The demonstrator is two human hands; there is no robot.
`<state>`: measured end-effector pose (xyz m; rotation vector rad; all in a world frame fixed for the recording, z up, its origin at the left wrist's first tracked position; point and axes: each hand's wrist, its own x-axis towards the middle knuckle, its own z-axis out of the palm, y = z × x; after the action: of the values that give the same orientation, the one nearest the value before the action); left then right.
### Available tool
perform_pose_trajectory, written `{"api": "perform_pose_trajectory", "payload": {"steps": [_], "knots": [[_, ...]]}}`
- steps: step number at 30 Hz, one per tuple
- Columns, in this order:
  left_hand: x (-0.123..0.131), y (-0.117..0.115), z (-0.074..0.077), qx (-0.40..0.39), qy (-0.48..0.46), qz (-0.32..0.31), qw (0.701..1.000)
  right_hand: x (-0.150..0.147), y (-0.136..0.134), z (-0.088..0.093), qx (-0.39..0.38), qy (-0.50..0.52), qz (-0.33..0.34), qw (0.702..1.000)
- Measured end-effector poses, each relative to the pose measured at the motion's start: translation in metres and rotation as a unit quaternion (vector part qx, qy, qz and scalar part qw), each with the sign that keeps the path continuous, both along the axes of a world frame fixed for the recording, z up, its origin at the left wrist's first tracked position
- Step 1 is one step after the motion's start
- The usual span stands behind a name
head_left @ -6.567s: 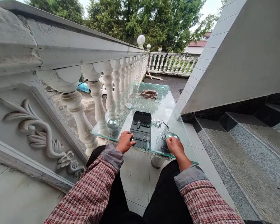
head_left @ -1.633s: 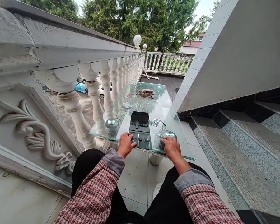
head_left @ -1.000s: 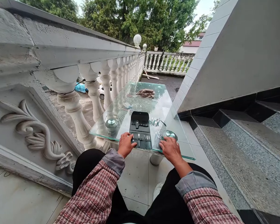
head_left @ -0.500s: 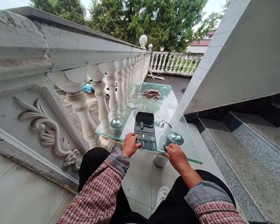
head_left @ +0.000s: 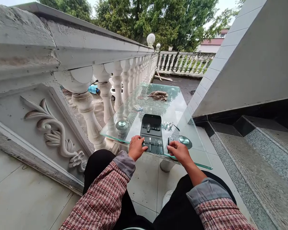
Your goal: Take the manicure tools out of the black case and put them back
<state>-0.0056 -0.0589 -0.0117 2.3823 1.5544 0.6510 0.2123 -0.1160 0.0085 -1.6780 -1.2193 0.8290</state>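
A black manicure case (head_left: 151,130) lies unfolded on the glass table, with several slim metal tools in the loops of its near half. My left hand (head_left: 136,148) holds the case's near left edge, its thumb over the case's surface. Just right of the case, my right hand (head_left: 180,151) pinches a small, slim dark tool (head_left: 168,141) held upright; its exact kind is too small to make out. Several loose metal manicure tools (head_left: 168,126) lie on the glass beyond my right hand, beside the case's far half.
The glass table (head_left: 194,156) has round metal discs, one at left (head_left: 122,125) and one at right (head_left: 184,140). A crumpled brown cloth (head_left: 159,95) and a small pale packet (head_left: 138,107) lie farther back. A white balustrade (head_left: 85,105) runs along the left; stone steps (head_left: 232,143) rise at right.
My right hand has risen from the table's near edge and moved slightly toward the case, with the dark tool now upright in its fingers. My left hand stays at the case; the view has shifted slightly.
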Motion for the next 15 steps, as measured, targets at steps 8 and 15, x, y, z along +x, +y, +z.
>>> {"api": "perform_pose_trajectory", "payload": {"steps": [8,15], "knots": [[-0.004,-0.004,0.001,0.001,0.002,-0.020,1.000,-0.045,0.040,-0.001,0.014,0.064,-0.027,0.998],[-0.006,-0.006,0.002,0.000,0.001,-0.033,0.999,-0.062,0.058,-0.009,0.020,0.013,-0.043,0.999]]}}
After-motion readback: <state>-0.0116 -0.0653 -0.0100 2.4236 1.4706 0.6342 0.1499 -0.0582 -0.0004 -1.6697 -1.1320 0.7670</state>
